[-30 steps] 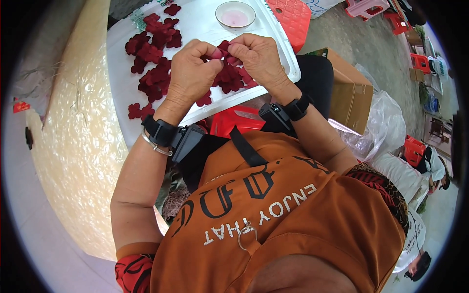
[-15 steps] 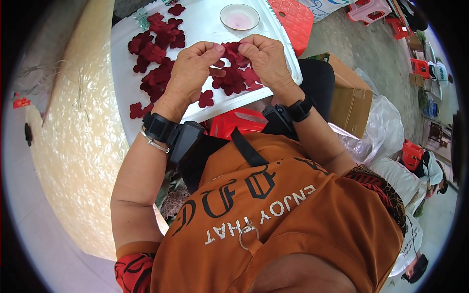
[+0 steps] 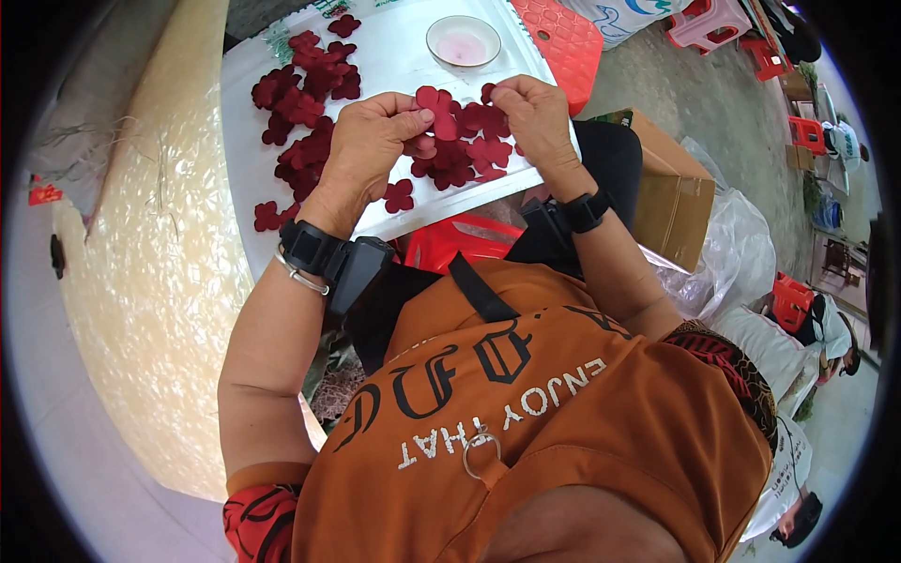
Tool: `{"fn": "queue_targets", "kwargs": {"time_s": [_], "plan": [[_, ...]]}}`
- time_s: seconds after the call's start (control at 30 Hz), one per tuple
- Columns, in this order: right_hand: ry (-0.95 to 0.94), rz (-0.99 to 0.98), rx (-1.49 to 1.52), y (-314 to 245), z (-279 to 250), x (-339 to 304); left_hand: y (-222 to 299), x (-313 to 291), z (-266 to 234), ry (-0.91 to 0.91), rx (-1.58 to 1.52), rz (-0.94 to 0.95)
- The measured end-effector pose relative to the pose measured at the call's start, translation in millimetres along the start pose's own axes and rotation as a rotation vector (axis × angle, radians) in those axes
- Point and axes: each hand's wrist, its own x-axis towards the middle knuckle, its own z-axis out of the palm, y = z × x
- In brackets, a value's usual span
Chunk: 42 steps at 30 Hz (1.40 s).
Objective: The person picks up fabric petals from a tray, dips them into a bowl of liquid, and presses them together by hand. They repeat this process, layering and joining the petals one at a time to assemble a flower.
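Note:
Over a white foam tray (image 3: 394,52), my left hand (image 3: 371,136) pinches a dark red fabric flower piece (image 3: 437,113) between thumb and fingers. My right hand (image 3: 540,122) is closed on the edge of another red flower piece (image 3: 486,114), a little to the right. Below the two hands lies a small pile of red flower pieces (image 3: 446,169). A longer heap of the same pieces (image 3: 305,103) spreads along the tray's left side. One loose flower piece (image 3: 399,195) rests by the near edge. Beyond my hands stands a shallow bowl (image 3: 464,42) with pale pink contents.
A red plastic stool (image 3: 563,42) adjoins the tray's far right corner. Right of my leg are a cardboard box (image 3: 671,206) and clear plastic bags (image 3: 737,239). A pearly cream surface (image 3: 141,310) runs along my left. More stools and people are at the far right.
My hands have moved apart, the right one going right. The flower pieces between them have separated, one now in each hand. The tray appears slightly lower and further right in view.

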Motion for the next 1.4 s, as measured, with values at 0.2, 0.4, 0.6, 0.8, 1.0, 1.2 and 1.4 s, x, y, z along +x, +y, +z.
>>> {"fn": "queue_targets", "kwargs": {"time_s": [0.2,0.4,0.6,0.8,1.0,1.2,1.4], "plan": [[0.054,-0.151,-0.567,15,-18,1,6,-1,-2,0.023,-0.038,-0.032],[-0.005,-0.370,-0.248,-30,12,-13,2,1,-4,0.002,-0.009,-0.034],[-0.104,-0.678,-0.428,-39,30,-14,3,-2,3,-0.041,0.019,0.017],[-0.092,-0.714,-0.446,-38,29,-11,1,-2,2,-0.085,0.023,0.065],[-0.210,-0.443,-0.256,-37,27,-11,0,1,-5,-0.106,0.090,0.071],[-0.290,-0.316,-0.175,-38,22,-8,4,-2,-2,-0.066,0.175,0.100],[-0.260,-0.292,-0.161,-38,24,-8,3,-2,-2,-0.035,0.301,0.169]]}}
